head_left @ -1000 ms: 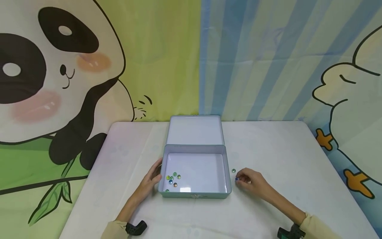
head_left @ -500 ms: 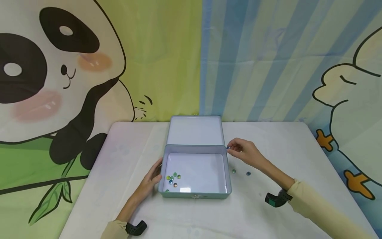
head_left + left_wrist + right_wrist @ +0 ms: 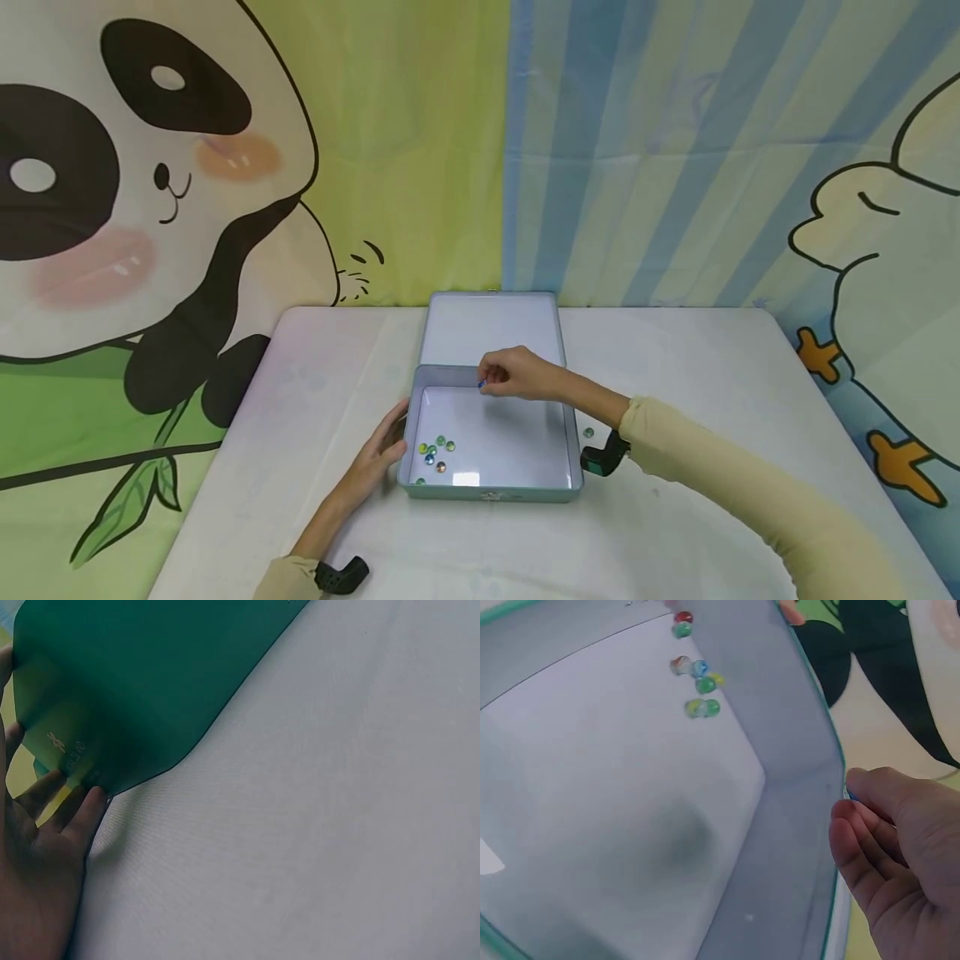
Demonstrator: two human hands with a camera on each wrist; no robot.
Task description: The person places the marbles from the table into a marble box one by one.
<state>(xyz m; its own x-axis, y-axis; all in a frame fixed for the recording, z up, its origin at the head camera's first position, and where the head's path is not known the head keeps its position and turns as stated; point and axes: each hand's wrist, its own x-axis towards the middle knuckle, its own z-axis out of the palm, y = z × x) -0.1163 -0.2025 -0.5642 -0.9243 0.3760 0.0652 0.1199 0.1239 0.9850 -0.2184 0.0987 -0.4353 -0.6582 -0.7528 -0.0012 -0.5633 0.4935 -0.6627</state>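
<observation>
An open tin box, green outside and pale inside, stands on the table with its lid folded back. Several coloured glass marbles lie in its left part. My right hand is over the back of the box, pinching a blue marble between thumb and fingertips; the right wrist view shows only a sliver of this marble. Against the left outer wall rests my left hand, fingers extended; the left wrist view shows its fingertips at the green side.
A green marble lies on the white table just right of the box. My right forearm crosses the box's right wall. Behind the table hangs a cartoon-printed curtain. Each wrist wears a black camera.
My right hand has lifted the blue marble off the table and carried it leftward over the box's back. A second marble right of the box is now hidden by the arm. The left hand stays put.
</observation>
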